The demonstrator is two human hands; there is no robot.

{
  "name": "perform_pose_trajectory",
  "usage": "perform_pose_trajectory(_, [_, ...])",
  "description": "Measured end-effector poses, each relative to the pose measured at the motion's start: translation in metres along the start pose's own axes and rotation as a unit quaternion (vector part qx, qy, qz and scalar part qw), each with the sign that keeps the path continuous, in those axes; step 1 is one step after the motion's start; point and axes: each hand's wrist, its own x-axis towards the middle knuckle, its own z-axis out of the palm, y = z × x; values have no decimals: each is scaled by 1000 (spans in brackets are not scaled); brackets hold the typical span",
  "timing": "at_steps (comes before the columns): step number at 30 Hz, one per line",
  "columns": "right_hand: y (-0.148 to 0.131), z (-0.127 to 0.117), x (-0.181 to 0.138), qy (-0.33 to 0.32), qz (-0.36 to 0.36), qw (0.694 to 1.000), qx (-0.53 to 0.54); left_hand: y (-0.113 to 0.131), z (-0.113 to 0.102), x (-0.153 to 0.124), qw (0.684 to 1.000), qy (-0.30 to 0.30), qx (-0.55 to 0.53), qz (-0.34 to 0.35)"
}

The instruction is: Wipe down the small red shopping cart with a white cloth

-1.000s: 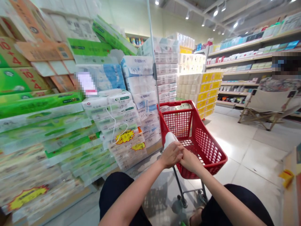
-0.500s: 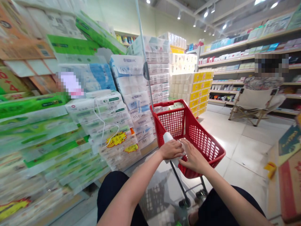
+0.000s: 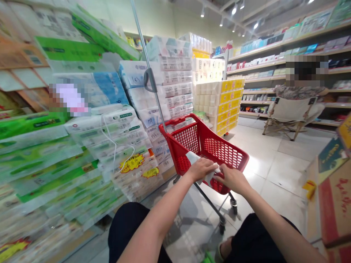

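Observation:
A small red shopping cart [image 3: 219,155] with a mesh basket stands in front of me in a shop aisle. Both my hands rest on its near white handle [image 3: 193,157]. My left hand [image 3: 201,168] is closed over the handle. My right hand [image 3: 233,179] grips the handle right beside it, fingers curled. The cart's basket looks empty. A thin metal pole [image 3: 149,76] rises from the cart's left side.
Tall stacks of packaged tissue and paper rolls [image 3: 109,120] fill the left. Yellow-and-white packs [image 3: 225,102] stand ahead. Shelves [image 3: 263,65] line the right wall, where a person sits in a folding chair [image 3: 293,113]. Cardboard boxes [image 3: 334,190] stand at the right edge.
The cart has swung to the left and rolled a little forward, with both hands still on its handle. My view has turned right, so the stacks have slid left.

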Motion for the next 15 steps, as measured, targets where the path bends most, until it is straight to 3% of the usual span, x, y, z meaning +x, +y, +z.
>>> perform_pose_trajectory(3, [-10,-3,2,-55,8,998,-39,-23,-8,-19,999,-3,8,-36])
perform_pose_trajectory(9, [-16,-11,3,-75,-6,997,-22,-71,-39,-63,963,25,89,-253])
perform_pose_trajectory(12, [-16,-11,5,-80,-11,997,-20,-59,-40,-56,954,34,86,-286])
perform_pose_trajectory(15, [-14,-10,7,-83,-3,996,-23,-20,-24,-36,964,49,56,-255])
